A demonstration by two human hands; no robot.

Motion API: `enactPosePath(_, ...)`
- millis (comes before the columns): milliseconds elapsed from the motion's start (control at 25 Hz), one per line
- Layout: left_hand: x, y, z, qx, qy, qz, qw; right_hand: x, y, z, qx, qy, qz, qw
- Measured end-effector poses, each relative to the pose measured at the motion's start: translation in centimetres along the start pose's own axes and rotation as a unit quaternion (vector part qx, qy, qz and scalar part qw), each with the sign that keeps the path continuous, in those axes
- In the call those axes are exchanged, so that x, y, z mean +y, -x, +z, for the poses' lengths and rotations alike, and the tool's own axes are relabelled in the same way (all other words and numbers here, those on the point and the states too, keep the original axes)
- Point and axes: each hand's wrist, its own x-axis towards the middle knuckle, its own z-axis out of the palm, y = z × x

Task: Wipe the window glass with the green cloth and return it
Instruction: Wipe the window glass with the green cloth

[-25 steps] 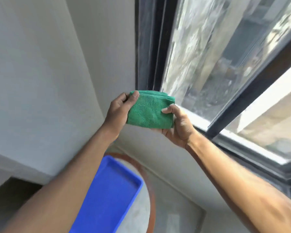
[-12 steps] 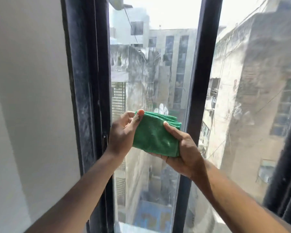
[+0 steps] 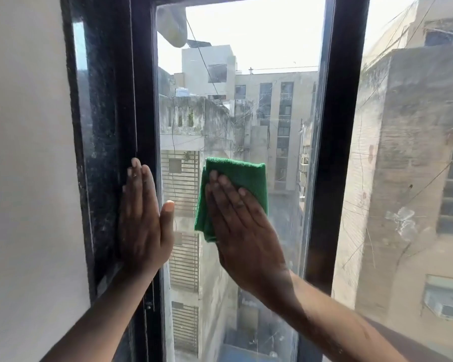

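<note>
The green cloth [image 3: 242, 178] is nubbly, matt microfibre. The window glass [image 3: 246, 105] looks smooth but hazy with grime (a smeared patch at three o'clock). The black frame [image 3: 110, 126] is dusty, speckled, faintly glossy; the wall [image 3: 24, 152] matt.

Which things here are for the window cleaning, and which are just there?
For the job:
green cloth
window glass
right hand, pressing the cloth flat
left hand, flat on the frame

Just there:
black window frame
white wall
buildings outside
</note>
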Motion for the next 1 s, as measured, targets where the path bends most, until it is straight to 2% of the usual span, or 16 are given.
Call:
enactPosePath(80,-0.3,-0.3,0.0,0.0,-0.019,0.001,1.0,-2.4,3.7,1.4,-0.058,0.017,-0.076,0.995)
enactPosePath(160,-0.3,-0.1,-0.1,0.0,-0.047,0.01,0.999,-0.9,2.7,0.4,-0.024,0.012,-0.123,0.992)
enactPosePath(240,-0.1,0.0,-0.1,-0.003,-0.041,0.004,0.999,2.6,-2.7,-1.2,0.059,-0.018,-0.021,0.998)
enactPosePath(320,-0.1,-0.1,0.0,-0.007,-0.028,-0.005,1.0,4.3,-6.7,-2.6,0.062,-0.07,0.116,0.989)
enactPosePath(360,-0.1,-0.1,0.0,-0.009,-0.027,-0.007,1.0,3.4,-6.2,-2.7,0.042,-0.071,0.133,0.988)
enactPosePath(440,-0.1,-0.1,-0.2,-0.013,-0.037,-0.007,0.999,0.4,-0.6,-1.7,-0.049,-0.036,0.01,0.998)
enactPosePath(520,0.1,-0.3,-0.4,-0.017,-0.03,-0.009,0.999,1.9,2.2,-1.9,-0.068,-0.008,-0.105,0.992)
enactPosePath(560,0.2,-0.3,-0.6,-0.018,-0.025,-0.012,0.999,3.9,0.8,-2.7,-0.055,-0.006,-0.078,0.995)
enactPosePath(640,0.6,-0.4,-0.6,-0.02,-0.016,-0.018,1.0,6.8,-4.6,-5.0,-0.007,-0.03,0.125,0.992)
enactPosePath(680,0.6,-0.4,-0.7,-0.024,-0.012,-0.022,0.999,7.2,-5.7,-6.0,0.011,-0.042,0.182,0.982)
enactPosePath(720,0.5,-0.4,-0.8,-0.031,-0.008,-0.025,0.999,6.4,-4.6,-5.8,-0.004,-0.031,0.181,0.983)
enactPosePath(760,0.5,-0.4,-0.8,-0.036,-0.006,-0.025,0.999,4.4,-0.7,-4.5,-0.02,-0.008,0.132,0.991)
enactPosePath(840,0.4,-0.5,-0.9,-0.043,-0.01,-0.022,0.999,-0.5,10.2,-2.6,-0.113,0.041,-0.029,0.992)
enactPosePath(920,0.6,-0.5,-1.0,-0.039,-0.017,-0.025,0.999,1.7,12.6,-2.3,-0.103,0.047,-0.108,0.988)
enactPosePath(960,0.6,-0.6,-1.1,-0.037,-0.016,-0.026,0.999,4.3,9.8,-2.5,-0.07,0.038,-0.101,0.992)
enactPosePath(1000,0.6,-0.6,-1.1,-0.038,-0.011,-0.026,0.999,7.0,4.9,-4.0,-0.042,0.04,-0.037,0.998)
